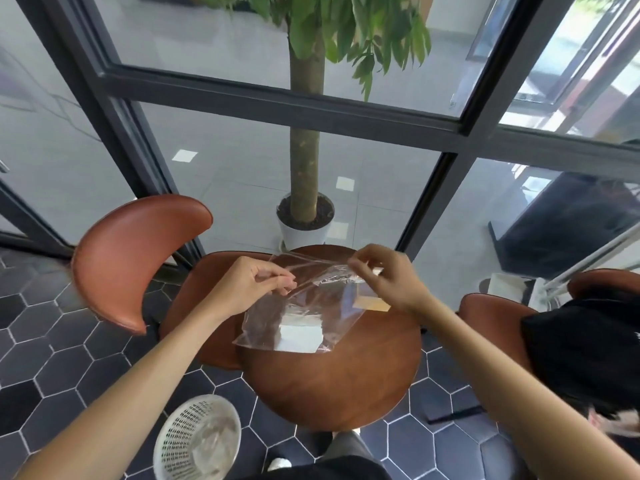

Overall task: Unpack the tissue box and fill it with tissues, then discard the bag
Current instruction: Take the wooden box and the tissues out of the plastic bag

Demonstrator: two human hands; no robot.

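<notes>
One round table [329, 386] is bearing one clear bag [304, 306], lying slantwise with its mouth at the far edge; one white basket [197, 441] is standing on the floor by the left arm. Left hand [252, 282] and right hand [388, 275] are each pinching the mouth, evidently pulling it apart; inside are showing one white pack [299, 337] near the bottom and one tan piece [375, 303] just under the right hand, likely the box.

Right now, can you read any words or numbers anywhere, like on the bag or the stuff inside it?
None can be read.
Clear bag: no print visible.
White pack inside it: looks blank.
Tan piece inside it: too blurred to tell.
White mark on black clothing at right: unreadable.
</notes>
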